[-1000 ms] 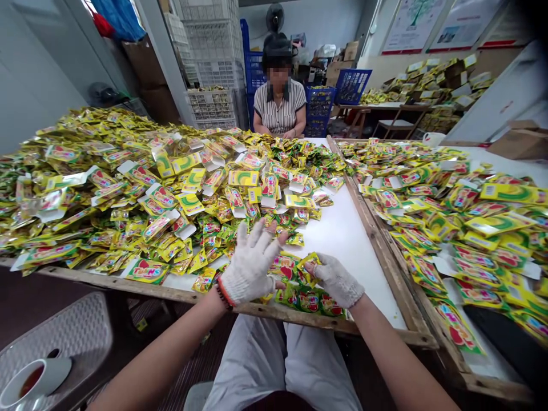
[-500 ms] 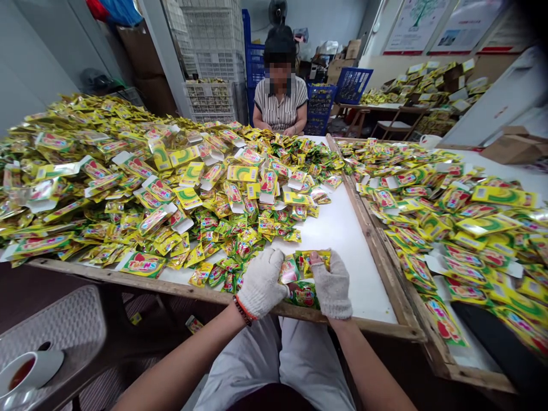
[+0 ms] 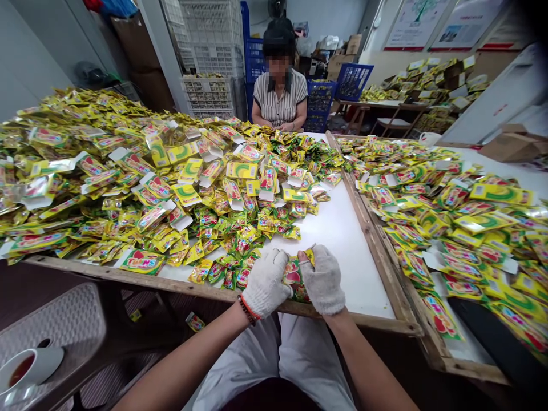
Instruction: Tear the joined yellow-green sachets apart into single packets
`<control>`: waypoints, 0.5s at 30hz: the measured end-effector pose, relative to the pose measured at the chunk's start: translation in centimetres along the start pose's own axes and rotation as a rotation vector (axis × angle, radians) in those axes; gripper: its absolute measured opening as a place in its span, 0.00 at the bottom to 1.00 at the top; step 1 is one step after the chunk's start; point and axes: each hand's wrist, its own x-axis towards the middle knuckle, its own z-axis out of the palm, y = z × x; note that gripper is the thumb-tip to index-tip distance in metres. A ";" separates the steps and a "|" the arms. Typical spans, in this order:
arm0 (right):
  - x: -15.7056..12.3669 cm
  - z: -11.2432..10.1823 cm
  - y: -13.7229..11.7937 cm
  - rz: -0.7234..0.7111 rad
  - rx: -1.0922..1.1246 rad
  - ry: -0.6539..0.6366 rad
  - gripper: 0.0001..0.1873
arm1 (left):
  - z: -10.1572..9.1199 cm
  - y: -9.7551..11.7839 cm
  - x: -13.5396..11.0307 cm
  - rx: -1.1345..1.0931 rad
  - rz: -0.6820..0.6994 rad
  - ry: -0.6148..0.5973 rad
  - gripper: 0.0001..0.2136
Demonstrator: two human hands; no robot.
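Observation:
My left hand [image 3: 268,282], in a white knit glove, is closed on the left end of a small printed box [image 3: 293,272] in red, green and yellow. My right hand [image 3: 323,281], gloved with the thumb tip bare, is closed at the box's right end. Its thumb presses on a small yellow packet [image 3: 310,256], mostly covered by the fingers. Both hands are close together just above the table's front edge. Another green and red packet [image 3: 301,293] lies below the box, partly hidden. Small foil packets [image 3: 222,271] lie beside my left hand.
A large heap of packets and open boxes [image 3: 141,165] covers the table's left side. A wooden divider [image 3: 363,220] separates it from more boxes [image 3: 483,228] at right. Another person [image 3: 280,97] sits opposite. A cup [image 3: 32,371] stands on a stool at lower left.
My right hand has moved left, closer to my left hand, covering more of the yellow packet and narrowing the gap. My left hand has shifted slightly right.

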 end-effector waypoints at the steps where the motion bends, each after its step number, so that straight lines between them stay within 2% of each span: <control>1: 0.0 -0.3 -0.1 -0.022 -0.011 -0.037 0.11 | 0.1 0.0 0.0 -0.017 -0.022 0.011 0.18; 5: -0.2 -2.4 0.9 -0.028 0.024 -0.215 0.11 | 0.0 -0.5 -0.1 0.036 -0.044 0.038 0.20; 9: -0.1 -3.6 1.6 0.043 0.140 -0.410 0.12 | -0.1 -0.7 -0.1 0.143 0.092 -0.003 0.28; 12: 0.3 -3.9 1.3 0.050 0.188 -0.449 0.10 | -0.3 -0.6 -0.1 0.165 0.164 -0.034 0.29; 15: 0.7 -4.2 1.3 0.116 0.247 -0.493 0.12 | -0.7 -0.6 0.0 0.171 0.196 -0.067 0.29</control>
